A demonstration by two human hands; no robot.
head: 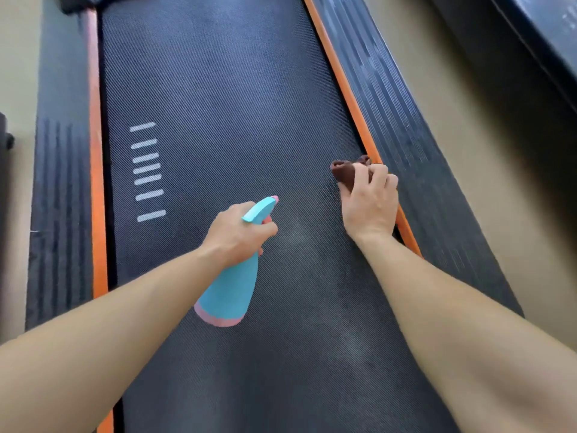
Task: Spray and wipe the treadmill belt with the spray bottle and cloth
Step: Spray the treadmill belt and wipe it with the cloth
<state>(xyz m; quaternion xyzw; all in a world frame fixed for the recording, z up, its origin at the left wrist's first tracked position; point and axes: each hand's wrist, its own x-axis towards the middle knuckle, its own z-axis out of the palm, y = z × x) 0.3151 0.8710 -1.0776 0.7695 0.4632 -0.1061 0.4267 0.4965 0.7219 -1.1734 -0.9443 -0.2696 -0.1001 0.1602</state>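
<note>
Firmly in hands (239, 232) (370, 207): teal, pink-trimmed spray bottle (228, 285) left, bunched brown cloth (345, 173) right.

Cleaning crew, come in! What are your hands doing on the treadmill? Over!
Left hand grips spray bottle, nozzle forward. Right hand holds brown cloth against belt, right edge. Nothing blocking belt.

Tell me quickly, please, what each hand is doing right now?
Left hand: grips the spray bottle.
Right hand: grips the brown cloth.
</note>
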